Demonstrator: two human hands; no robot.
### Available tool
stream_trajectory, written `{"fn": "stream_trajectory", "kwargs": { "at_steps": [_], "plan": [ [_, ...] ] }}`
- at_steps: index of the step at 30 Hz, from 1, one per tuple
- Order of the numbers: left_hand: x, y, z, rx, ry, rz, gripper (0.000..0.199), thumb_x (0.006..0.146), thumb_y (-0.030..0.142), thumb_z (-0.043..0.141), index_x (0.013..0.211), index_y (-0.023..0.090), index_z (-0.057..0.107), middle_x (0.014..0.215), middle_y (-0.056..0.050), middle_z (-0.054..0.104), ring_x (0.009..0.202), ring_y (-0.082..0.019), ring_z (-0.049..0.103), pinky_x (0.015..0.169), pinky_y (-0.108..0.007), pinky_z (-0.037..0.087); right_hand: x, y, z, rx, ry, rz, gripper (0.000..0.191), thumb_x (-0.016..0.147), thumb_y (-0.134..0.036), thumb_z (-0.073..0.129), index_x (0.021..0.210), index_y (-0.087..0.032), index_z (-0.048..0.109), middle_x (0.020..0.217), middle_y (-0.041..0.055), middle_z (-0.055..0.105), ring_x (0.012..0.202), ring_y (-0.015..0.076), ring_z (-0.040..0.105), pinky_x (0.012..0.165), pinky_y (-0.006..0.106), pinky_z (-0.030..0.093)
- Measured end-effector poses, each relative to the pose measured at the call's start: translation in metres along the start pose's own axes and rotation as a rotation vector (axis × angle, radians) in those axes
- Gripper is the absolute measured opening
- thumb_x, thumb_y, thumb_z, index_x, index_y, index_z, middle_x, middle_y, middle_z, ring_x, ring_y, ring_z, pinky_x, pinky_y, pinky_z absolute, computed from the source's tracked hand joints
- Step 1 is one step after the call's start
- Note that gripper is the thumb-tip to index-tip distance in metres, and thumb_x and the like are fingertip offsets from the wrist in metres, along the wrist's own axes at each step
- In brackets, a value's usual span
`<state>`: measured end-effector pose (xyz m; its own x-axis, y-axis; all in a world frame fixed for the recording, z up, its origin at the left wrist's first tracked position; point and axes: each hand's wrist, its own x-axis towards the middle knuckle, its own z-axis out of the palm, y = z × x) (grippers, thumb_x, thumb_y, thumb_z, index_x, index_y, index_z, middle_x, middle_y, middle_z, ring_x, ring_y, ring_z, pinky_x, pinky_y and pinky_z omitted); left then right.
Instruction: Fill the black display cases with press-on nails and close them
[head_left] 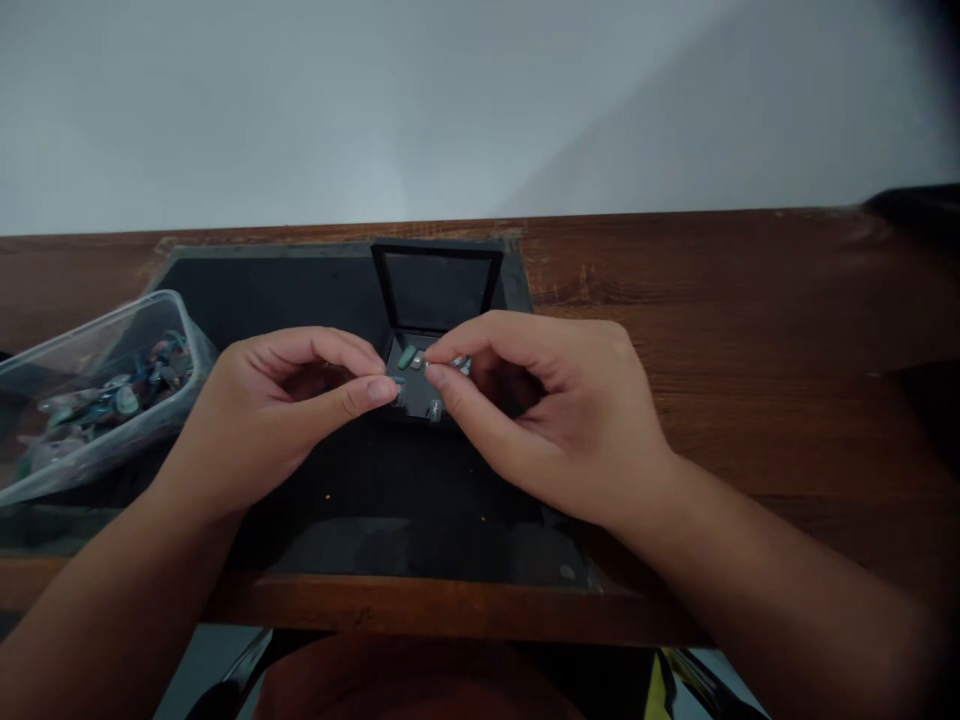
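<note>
A small black box (420, 385) sits open at the centre of a dark mat (315, 300) on a wooden table (750, 330), lid (436, 290) stood up at the back. Inside, a green oblong stone (407, 357) is seen near the back-left corner, w/ a few pale or silvery pieces (435, 408) nearer the front edge; exact count can't be told, as fingers cover part of the tray.

The left hand (277, 415) is curled, thumb and forefinger closed at the box's left edge, apparently pinching it or a small piece there; which one can't be told. The right hand (555, 420) is pinched thumb-to-forefinger on a small silvery stone (459, 362) just over the box, approx. at its right side.

Judged from this: filling of the box looks partly done, several pieces in, one being held above it, lid not yet shut.

At far left, a clear plastic tub (45, 360) stands partly on the mat, well apart from the box. It holds a heap of mixed stones (124, 395), mostly green, teal and grey, so plenty remains unsorted.
</note>
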<state>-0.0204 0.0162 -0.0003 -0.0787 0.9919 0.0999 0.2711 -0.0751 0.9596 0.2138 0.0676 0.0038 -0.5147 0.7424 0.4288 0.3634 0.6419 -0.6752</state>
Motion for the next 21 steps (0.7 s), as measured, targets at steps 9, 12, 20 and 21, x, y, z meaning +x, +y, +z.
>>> {"fn": "stream_trajectory", "kwargs": {
  "at_steps": [9,12,20,21],
  "plan": [
    [-0.004,-0.005,-0.001,-0.165,-0.114,-0.075,0.033,0.086,0.055,0.100,0.086,0.027,0.084,0.091,-0.001,0.088,0.079,-0.016,0.081,0.070,-0.026,0.066,-0.005,-0.002,0.006,0.024,0.033,-0.121,0.013,0.105,-0.023,0.076,0.100,-0.023,0.088,0.078,-0.0040,0.075,0.070,0.0104,0.065,0.070,0.026,0.049],
    [-0.004,-0.001,0.004,-0.185,-0.116,-0.124,0.037,0.080,0.058,0.103,0.083,0.026,0.085,0.085,0.000,0.086,0.075,-0.015,0.077,0.068,-0.023,0.064,-0.005,-0.003,0.007,0.011,0.060,-0.155,0.015,0.106,-0.021,0.076,0.100,-0.023,0.089,0.078,-0.0042,0.076,0.071,0.0099,0.068,0.071,0.025,0.051],
    [-0.006,0.008,0.010,-0.451,-0.147,-0.250,0.026,0.079,0.039,0.108,0.080,0.023,0.088,0.086,0.003,0.084,0.080,-0.007,0.075,0.079,-0.011,0.061,-0.009,-0.005,0.013,0.069,0.229,-0.260,0.016,0.103,-0.012,0.077,0.095,-0.022,0.086,0.084,-0.0046,0.083,0.072,0.0091,0.074,0.077,0.025,0.062],
    [-0.006,0.008,0.010,-0.466,-0.172,-0.258,0.023,0.081,0.038,0.107,0.082,0.024,0.089,0.088,0.003,0.085,0.082,-0.007,0.076,0.080,-0.011,0.062,-0.008,-0.005,0.013,0.071,0.228,-0.276,0.017,0.103,-0.011,0.076,0.095,-0.023,0.086,0.086,-0.0044,0.085,0.074,0.0096,0.075,0.079,0.025,0.063]
  ]
}}
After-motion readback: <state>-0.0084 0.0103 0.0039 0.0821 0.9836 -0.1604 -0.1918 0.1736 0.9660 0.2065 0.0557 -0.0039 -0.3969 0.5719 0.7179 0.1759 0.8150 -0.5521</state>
